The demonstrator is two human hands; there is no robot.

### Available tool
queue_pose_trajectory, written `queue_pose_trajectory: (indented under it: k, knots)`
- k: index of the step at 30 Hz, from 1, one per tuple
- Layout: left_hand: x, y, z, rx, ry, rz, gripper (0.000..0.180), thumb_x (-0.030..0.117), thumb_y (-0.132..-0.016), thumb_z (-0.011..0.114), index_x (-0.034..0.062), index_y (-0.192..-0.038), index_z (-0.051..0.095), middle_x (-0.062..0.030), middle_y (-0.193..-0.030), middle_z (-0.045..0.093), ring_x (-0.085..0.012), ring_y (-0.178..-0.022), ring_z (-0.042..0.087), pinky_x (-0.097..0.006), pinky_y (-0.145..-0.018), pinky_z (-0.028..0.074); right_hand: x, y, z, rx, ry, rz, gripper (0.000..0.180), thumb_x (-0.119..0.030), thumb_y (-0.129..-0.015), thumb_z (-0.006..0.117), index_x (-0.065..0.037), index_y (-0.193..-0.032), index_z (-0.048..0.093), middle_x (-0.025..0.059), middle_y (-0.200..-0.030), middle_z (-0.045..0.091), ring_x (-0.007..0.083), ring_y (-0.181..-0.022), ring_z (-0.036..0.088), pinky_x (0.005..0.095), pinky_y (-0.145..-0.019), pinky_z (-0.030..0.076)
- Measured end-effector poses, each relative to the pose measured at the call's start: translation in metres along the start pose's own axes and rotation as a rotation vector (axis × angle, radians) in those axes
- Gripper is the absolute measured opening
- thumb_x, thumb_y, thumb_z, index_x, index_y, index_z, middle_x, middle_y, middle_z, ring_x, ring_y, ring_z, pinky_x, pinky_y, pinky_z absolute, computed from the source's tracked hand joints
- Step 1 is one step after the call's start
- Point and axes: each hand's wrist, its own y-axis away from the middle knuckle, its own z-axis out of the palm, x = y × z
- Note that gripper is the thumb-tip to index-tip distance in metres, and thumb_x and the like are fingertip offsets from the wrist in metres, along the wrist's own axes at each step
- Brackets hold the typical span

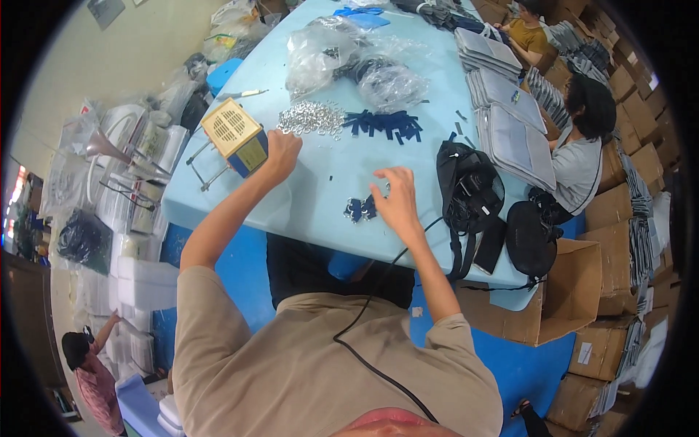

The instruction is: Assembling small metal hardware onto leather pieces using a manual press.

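Observation:
My left hand (284, 154) is at the near edge of a pile of small silvery metal rings (312, 119), beside a box-shaped device (237, 135). Its fingers are curled together, and what they hold, if anything, is hidden. The device has a tan top full of holes, a blue side and a metal stand. My right hand (397, 200) hovers over a small heap of dark blue strap pieces with metal rings (360, 209), thumb and forefinger apart. Farther back, loose dark blue strips (384, 125) lie to the right of the ring pile.
Clear plastic bags (328, 54) lie farther back on the pale blue table (306, 211). A black bag (470, 189) and a black pouch (531, 237) are at the right. Beyond are stacked grey folded pieces (513, 138), cardboard boxes (568, 291) and co-workers. A black cable crosses my shirt.

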Motion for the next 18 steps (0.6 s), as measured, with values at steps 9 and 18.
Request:
queue_pose_trajectory:
  k: [9,18]
  knots:
    - [0.006,0.005,0.015,0.011,-0.033,0.017,0.010,0.008,-0.080,0.069,0.0137,-0.077,0.076,-0.0075,-0.080,0.073,-0.0248,-0.082,0.070,-0.036,-0.061,0.051,0.104,-0.095,0.019,0.012,0.476,0.156,0.023,-0.006,-0.084,0.070,0.004,-0.104,0.068,0.0232,-0.112,0.060,0.0400,-0.114,0.053,0.0491,-0.093,0.048]
    - [-0.003,-0.005,0.021,0.034,0.237,0.045,0.005,-0.005,-0.075,0.064,-0.0016,-0.075,0.068,-0.0209,-0.081,0.069,-0.0387,-0.083,0.070,-0.046,-0.067,0.059,0.120,-0.108,0.031,-0.082,0.699,-0.025,0.018,0.005,-0.086,0.060,0.007,-0.104,0.064,0.0249,-0.110,0.060,0.0405,-0.108,0.059,0.0452,-0.093,0.054]
